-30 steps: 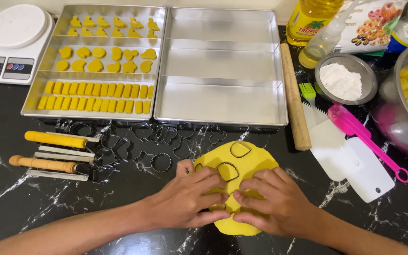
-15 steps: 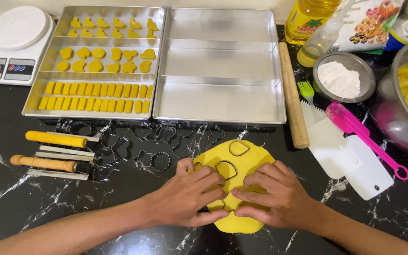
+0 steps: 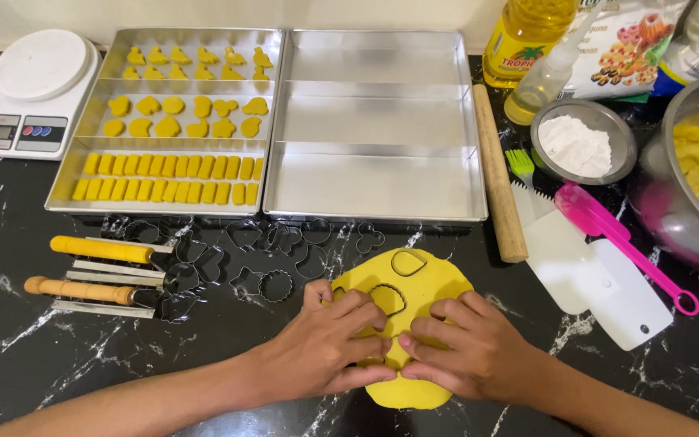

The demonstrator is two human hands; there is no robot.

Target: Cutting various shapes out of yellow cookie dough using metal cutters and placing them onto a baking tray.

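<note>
Very little differs from a second ago. The left hand and the right hand sit a touch higher on the yellow dough sheet than before, their fingertips drawn closer together over its lower middle, so slightly more of the sheet's bottom edge shows beneath the palms. The round cutter pressed into the dough now lies just above the left fingers (earlier it stood a little clearer of them). The whole scene also slides a shade downward and rightward in the head view, a small shift of the camera rather than of the things on the desk.
</note>
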